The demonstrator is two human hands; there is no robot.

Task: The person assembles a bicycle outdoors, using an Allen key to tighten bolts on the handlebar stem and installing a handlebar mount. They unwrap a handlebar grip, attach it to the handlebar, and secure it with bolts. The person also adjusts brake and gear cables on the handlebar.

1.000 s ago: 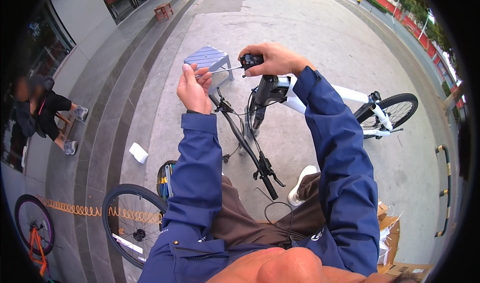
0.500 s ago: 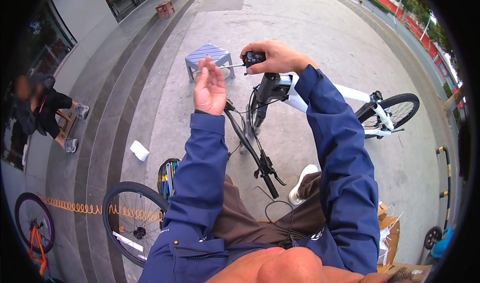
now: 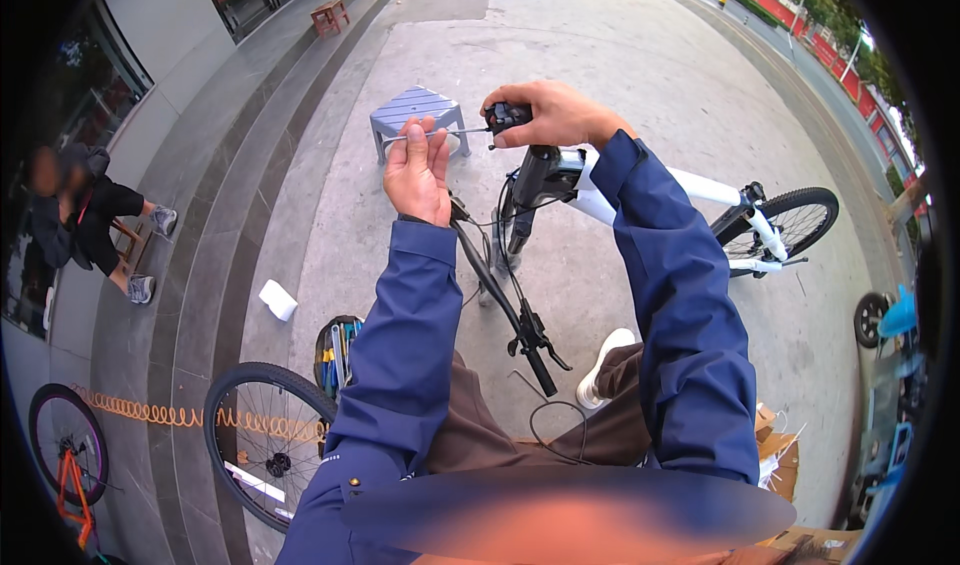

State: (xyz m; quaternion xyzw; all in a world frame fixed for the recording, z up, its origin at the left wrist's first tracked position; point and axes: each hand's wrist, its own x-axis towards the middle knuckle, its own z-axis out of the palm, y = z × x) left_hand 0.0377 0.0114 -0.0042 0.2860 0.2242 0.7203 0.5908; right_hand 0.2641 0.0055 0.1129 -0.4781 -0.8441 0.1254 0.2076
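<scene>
Out in front of me, my right hand (image 3: 562,113) is wrapped round a black, blocky bicycle stem (image 3: 508,116) just above the bike's head tube (image 3: 543,170). A thin metal hex key (image 3: 455,133) runs from the stem's left side. Its other end is pinched between the thumb and fingers of my left hand (image 3: 418,180). Below, the black handlebar (image 3: 510,310) hangs down beside the fork, joined by cables, with a brake lever and grip at its near end. The white frame (image 3: 700,183) stretches to the right.
A grey-blue plastic stool (image 3: 415,110) stands beyond my left hand. A loose wheel (image 3: 265,445), a tool bag (image 3: 338,355) and a coiled orange hose (image 3: 150,410) lie left. A person (image 3: 95,205) sits by the steps. Cardboard (image 3: 785,465) is at right.
My left hand's open fingers have closed on the hex key. My right hand keeps its grip on the stem. A blue vehicle has come further into view at the right edge.
</scene>
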